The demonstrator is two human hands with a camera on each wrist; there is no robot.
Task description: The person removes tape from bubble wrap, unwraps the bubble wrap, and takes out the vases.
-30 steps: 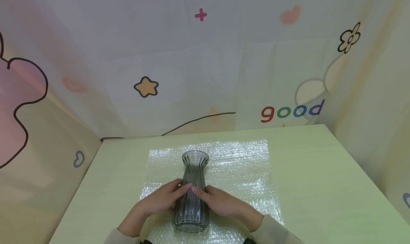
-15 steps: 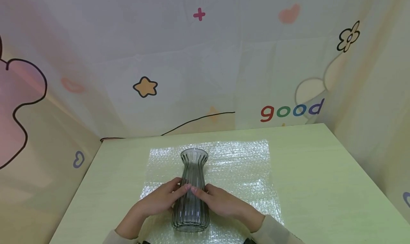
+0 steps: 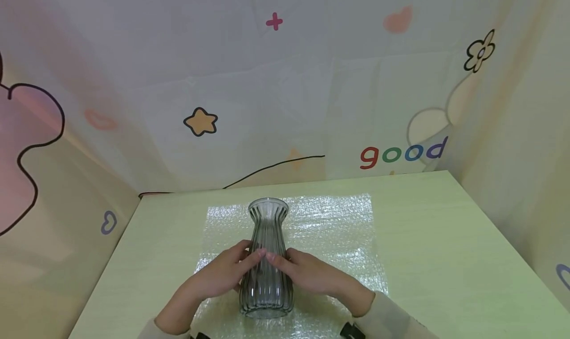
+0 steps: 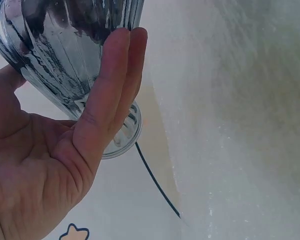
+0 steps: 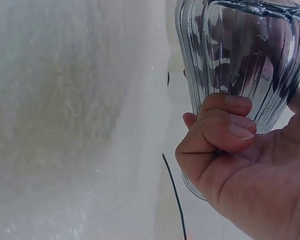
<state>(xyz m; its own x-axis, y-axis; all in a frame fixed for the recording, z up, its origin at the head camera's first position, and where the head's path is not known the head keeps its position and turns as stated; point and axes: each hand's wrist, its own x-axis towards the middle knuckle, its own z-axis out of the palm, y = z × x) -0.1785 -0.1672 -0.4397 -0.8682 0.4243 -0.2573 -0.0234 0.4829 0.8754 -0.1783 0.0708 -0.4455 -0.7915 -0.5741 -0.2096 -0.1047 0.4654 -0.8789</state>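
Note:
A ribbed, smoky-clear glass vase (image 3: 267, 292) with a flared rim is held between both hands, its mouth toward the back of the table. My left hand (image 3: 222, 272) grips its left side, thumb across the front; in the left wrist view the fingers (image 4: 102, 95) wrap round the glass. On the other side my right hand (image 3: 313, 274) grips it, its thumb tip close to the left thumb's. The right wrist view shows curled fingers (image 5: 220, 130) against the vase (image 5: 240, 50). Beneath lies a sheet of bubble wrap (image 3: 331, 230), partly hidden by vase and hands.
The pale green table (image 3: 427, 260) extends on both sides of the bubble wrap. A printed curtain (image 3: 249, 81) with a star, flowers and the word "good" stands behind the table and along its sides.
Both hands have raised the vase slightly; its rim and base sit a little higher in the head view. The grip looks the same, and the bubble wrap stays put.

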